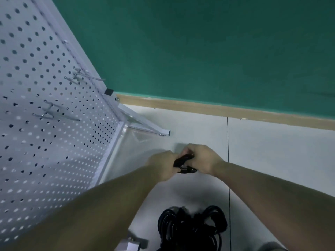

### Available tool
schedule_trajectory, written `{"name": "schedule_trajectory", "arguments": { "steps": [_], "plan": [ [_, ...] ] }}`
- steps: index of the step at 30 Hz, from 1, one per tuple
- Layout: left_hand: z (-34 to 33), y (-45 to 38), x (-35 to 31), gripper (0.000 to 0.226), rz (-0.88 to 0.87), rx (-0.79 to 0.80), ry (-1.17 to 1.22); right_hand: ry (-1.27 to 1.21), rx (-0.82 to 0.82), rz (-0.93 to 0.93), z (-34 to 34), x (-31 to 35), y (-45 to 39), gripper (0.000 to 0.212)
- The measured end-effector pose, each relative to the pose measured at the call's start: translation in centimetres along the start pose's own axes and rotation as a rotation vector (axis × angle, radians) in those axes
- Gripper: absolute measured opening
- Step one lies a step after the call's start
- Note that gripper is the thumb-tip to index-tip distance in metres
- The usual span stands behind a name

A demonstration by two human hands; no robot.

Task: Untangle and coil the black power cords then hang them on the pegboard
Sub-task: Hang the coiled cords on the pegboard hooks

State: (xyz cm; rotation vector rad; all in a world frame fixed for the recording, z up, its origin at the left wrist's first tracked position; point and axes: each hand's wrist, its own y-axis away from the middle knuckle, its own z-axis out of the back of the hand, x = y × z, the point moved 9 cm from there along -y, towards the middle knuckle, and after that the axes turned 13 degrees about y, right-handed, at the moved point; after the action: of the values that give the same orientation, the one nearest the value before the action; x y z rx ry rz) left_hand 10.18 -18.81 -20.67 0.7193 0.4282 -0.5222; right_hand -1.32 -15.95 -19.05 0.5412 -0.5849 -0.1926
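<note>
Both my hands meet above the floor and hold one black power cord (pixel 183 163) between them. My left hand (pixel 164 164) grips its lower left part. My right hand (pixel 204 158) curls round its upper right part. Only a short loop of this cord shows between the fingers. A tangled pile of black cords (pixel 192 227) lies on the floor below my forearms. The white pegboard (pixel 45 142) stands at the left, with two metal hooks (pixel 54 113) (pixel 79 76) sticking out and nothing hanging on them.
The pegboard's white metal foot (pixel 150 128) reaches out over the pale floor toward the green wall (pixel 199 42) and its tan baseboard (pixel 217 109). Another white foot piece (pixel 130 243) shows at the bottom edge, next to the cord pile.
</note>
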Motion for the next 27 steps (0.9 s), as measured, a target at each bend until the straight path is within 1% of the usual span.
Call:
{"name": "schedule_trajectory", "arguments": {
  "steps": [2, 3, 6, 7, 10, 13, 16, 20, 23, 27],
  "plan": [
    [2.0, 1.0, 0.0, 0.006, 0.054, -0.045, 0.178, -0.025, -0.079, 0.058, 2.5, 1.7, 0.4, 0.020],
    [3.4, 1.8, -0.2, 0.005, 0.076, -0.094, 0.248, -0.041, -0.142, 0.082, 4.0, 2.6, 0.8, 0.019],
    [7.6, 4.3, -1.4, 0.014, 0.089, -0.251, 0.458, -0.189, -0.338, 0.084, 8.5, 4.8, 2.9, 0.035],
    [9.0, 5.3, -2.0, 0.017, 0.079, -0.307, 0.513, -0.253, -0.387, 0.083, 9.7, 5.5, 3.8, 0.034],
    [12.9, 8.4, -4.3, 0.021, 0.042, -0.453, 0.615, -0.366, -0.481, 0.152, 12.7, 8.7, 6.4, 0.019],
    [16.5, 12.0, -6.6, 0.020, -0.017, -0.605, 0.751, -0.476, -0.574, 0.251, 15.5, 12.7, 9.5, 0.023],
    [20.3, 15.6, -8.2, 0.020, -0.070, -0.763, 0.783, -0.589, -0.638, 0.312, 18.3, 16.1, 12.5, 0.018],
    [23.9, 20.3, -10.1, 0.019, -0.143, -0.878, 0.781, -0.626, -0.725, 0.428, 21.1, 20.1, 17.0, 0.015],
    [25.9, 23.8, -11.5, 0.018, -0.175, -0.969, 0.799, -0.724, -0.763, 0.488, 22.4, 22.4, 19.8, 0.008],
    [28.2, 27.9, -13.2, 0.018, -0.212, -1.097, 0.837, -0.837, -0.744, 0.535, 23.5, 25.6, 22.3, 0.019]
  ]
}}
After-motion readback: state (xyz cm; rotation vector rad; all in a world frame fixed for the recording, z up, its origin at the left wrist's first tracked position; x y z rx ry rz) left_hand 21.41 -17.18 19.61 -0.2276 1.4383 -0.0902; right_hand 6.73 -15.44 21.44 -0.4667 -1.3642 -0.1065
